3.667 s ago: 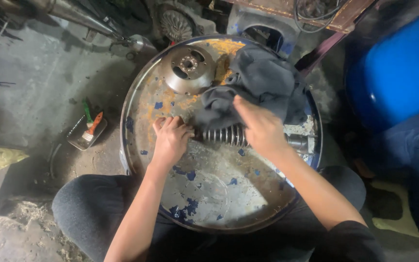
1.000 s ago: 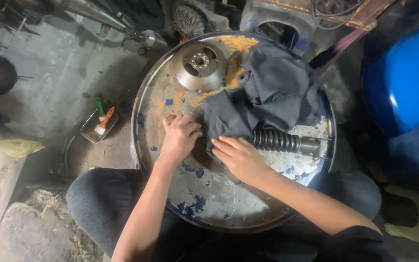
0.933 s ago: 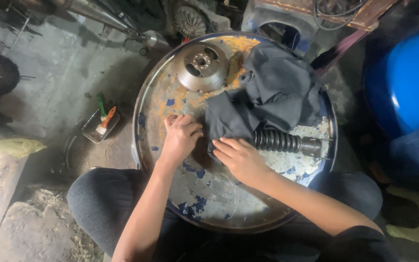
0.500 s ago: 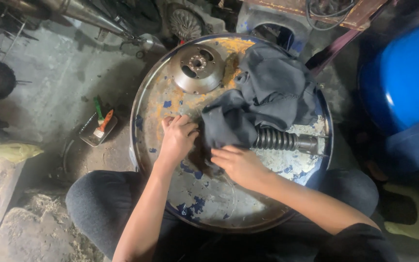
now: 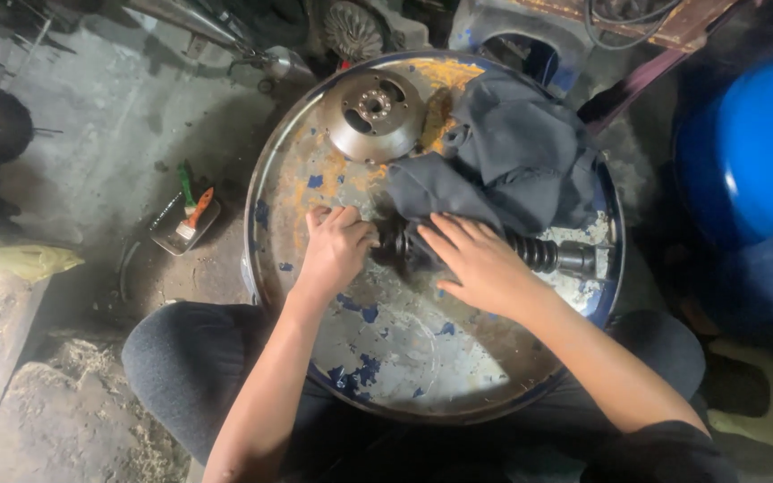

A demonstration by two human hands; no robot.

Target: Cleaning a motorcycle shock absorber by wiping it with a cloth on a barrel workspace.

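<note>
A coil-spring shock absorber (image 5: 543,253) lies across the top of a worn, rusty blue drum (image 5: 404,331). My left hand (image 5: 335,250) is closed around its left end. A dark grey rag (image 5: 503,165) is draped over the middle of the spring, and my right hand (image 5: 476,261) presses that rag flat onto the coils. The spring's right end and its metal cap stick out past the cloth. A round metal hub disc (image 5: 375,105) rests at the far side of the drum top.
A small tray with a green and an orange-handled brush (image 5: 186,219) sits on the concrete floor to the left. A blue drum (image 5: 749,134) stands at the right. Pipes and machine parts (image 5: 270,63) lie beyond the drum. My knees flank the drum.
My right hand slid the rag from the spring's left end up over its middle coils, after earlier wiping further right. My left hand kept its hold on the left end.
</note>
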